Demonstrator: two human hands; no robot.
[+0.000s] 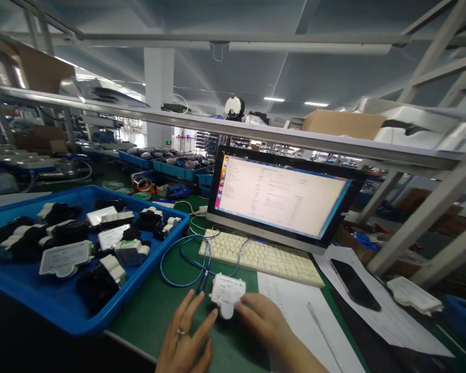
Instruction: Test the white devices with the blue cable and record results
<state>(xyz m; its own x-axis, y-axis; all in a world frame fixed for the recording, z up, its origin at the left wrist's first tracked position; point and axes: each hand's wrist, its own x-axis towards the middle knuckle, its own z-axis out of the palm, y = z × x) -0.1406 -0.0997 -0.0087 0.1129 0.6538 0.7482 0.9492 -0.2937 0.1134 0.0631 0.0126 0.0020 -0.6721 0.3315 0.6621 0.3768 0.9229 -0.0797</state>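
Observation:
A small white device (227,293) with a printed face sits over the green mat, near the front edge of the keyboard. My right hand (266,324) grips its right side between thumb and fingers. On the other side, my left hand (188,331), with a ring on one finger, has its fingers spread and holds nothing; a fingertip is close to the device's lower left edge. A blue cable (182,285) lies coiled behind the left hand, its dark plug end beside the device.
At the left, a blue tray (140,280) holds several black and white devices. A monitor (275,197) stands behind a keyboard (260,257). To the right lie paper (295,311), a pen (324,334), a phone (355,285) and another white device (414,295). A shelf (256,132) crosses above.

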